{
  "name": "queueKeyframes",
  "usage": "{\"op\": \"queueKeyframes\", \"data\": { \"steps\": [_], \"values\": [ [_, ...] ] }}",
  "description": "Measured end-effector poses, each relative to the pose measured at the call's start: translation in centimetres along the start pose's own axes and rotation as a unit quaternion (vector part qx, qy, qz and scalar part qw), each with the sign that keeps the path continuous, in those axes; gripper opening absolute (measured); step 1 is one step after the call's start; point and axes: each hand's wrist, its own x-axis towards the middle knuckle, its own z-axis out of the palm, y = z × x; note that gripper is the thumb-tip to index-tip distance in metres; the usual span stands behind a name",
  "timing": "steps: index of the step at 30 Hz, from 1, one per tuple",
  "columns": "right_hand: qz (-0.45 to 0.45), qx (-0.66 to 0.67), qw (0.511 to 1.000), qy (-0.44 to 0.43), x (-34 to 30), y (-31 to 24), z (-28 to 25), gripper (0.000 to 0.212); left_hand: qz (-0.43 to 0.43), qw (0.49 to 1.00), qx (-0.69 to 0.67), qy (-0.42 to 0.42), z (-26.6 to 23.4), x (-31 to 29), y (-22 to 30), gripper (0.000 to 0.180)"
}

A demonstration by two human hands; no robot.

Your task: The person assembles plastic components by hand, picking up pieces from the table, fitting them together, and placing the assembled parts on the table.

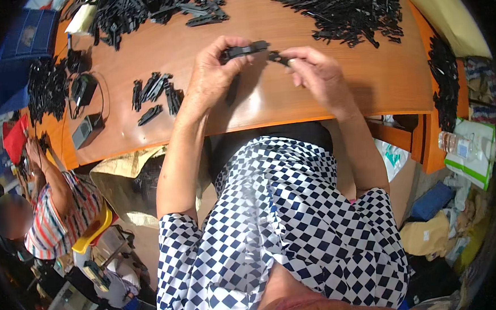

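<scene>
Slim, straight black plastic piece (245,50) sits pinched between fingers of the left hand (213,69), long axis sideways, tip pointing rightward. The right hand (320,74) pinches a small dark part (276,57) near that tip.

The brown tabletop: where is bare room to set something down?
Bare tabletop: right of the right hand, below the far right heap of thin black pieces; between the far left black heap and small black cluster. Crowded: both heaps, and the left end with dark rectangular box and black pile.

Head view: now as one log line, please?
left hand: holding black part | right hand: pinching dark piece | table: black piles
</scene>
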Motion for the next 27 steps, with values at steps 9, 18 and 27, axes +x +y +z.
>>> {"op": "queueKeyframes", "data": {
  "steps": [9, 18, 27],
  "values": [
    [-0.214, -0.173, 0.961, -0.014, 1.2, -1.0, 4.8, 0.016, 0.079, 0.974, 0.203, -0.057, -1.2, -2.9, 1.9, 0.032],
    [-0.139, -0.145, 0.972, 0.122, 0.5, -0.2, 7.2, 0.011, 0.014, 0.955, -0.289, 0.066, 1.0, -3.7, -0.7, 0.043],
    [-0.093, -0.03, 0.988, 0.119, 0.1, 0.9, 8.2, 0.013, 0.031, 0.952, -0.283, 0.112, 3.2, -3.9, -0.6, 0.041]
  ]
}}
